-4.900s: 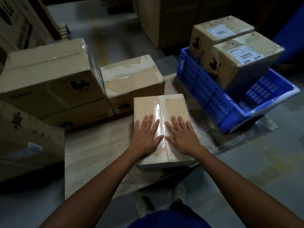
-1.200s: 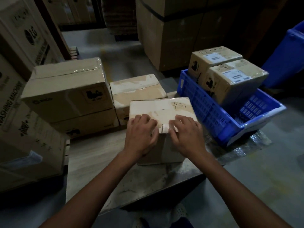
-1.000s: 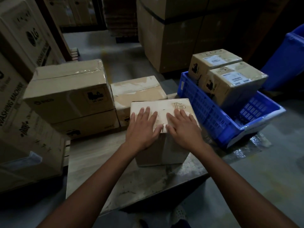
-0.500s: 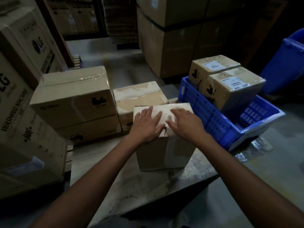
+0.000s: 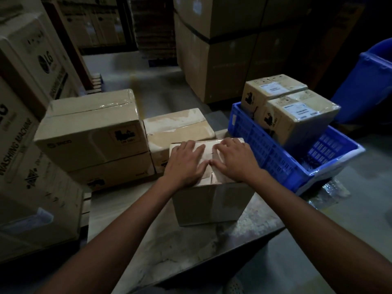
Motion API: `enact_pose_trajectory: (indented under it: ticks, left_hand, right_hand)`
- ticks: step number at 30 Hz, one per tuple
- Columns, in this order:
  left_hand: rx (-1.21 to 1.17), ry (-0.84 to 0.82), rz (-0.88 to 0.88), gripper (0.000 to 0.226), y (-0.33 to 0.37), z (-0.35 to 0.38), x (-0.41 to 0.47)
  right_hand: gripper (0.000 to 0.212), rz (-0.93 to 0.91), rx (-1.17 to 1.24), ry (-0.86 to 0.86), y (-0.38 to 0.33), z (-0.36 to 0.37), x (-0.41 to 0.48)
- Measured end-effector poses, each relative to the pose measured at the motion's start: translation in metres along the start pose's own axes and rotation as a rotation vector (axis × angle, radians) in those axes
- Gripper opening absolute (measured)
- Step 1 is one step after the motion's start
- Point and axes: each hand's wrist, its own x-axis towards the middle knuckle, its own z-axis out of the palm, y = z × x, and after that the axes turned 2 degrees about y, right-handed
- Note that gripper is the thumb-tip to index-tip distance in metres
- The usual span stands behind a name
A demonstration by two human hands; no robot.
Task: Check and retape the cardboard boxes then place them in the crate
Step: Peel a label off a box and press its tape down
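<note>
Dim warehouse, tall cartons stacked behind and at left. A low desk (image 5: 131,211) carried the work. On its right end sat one blue crate (image 5: 273,153) holding two labelled boxes (image 5: 297,119), the nearer one tilted. Two large boxes (image 5: 91,126) stood stacked at left, one torn box (image 5: 178,128) beside them. The worked box (image 5: 212,200) stood upright at the desk's near edge, just left of the crate. Left hand (image 5: 186,162) and right hand (image 5: 233,160) lay flat on its top flaps, fingers spread, pressing, grip grasping nothing. Seam and tape mostly hidden under the palms.
</note>
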Motion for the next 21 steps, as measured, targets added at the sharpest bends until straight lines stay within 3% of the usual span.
enact_pose_trajectory:
  ticks: [4, 10, 15, 17, 21]
  left_hand:
    - [-0.034, -0.147, -0.091, 0.074, -0.003, 0.008, 0.005]
    - [0.003, -0.205, -0.072, 0.075, -0.008, 0.008, 0.015]
    - [-0.044, 0.009, -0.033, 0.064, -0.014, 0.01, 0.012]
    - [-0.137, 0.082, -0.1, 0.059, -0.015, 0.015, 0.009]
    - [-0.542, 0.173, -0.472, 0.059, -0.019, 0.014, -0.001]
  right_hand:
    - [0.074, 0.019, 0.022, -0.092, 0.007, 0.015, 0.004]
    - [0.074, 0.016, 0.037, -0.102, 0.012, 0.021, 0.013]
    - [0.071, 0.049, 0.103, 0.009, 0.006, 0.019, 0.004]
    - [0.069, 0.146, 0.178, 0.088, 0.002, 0.02, -0.002]
    - [0.077, 0.527, 0.369, 0.102, -0.001, 0.014, -0.009]
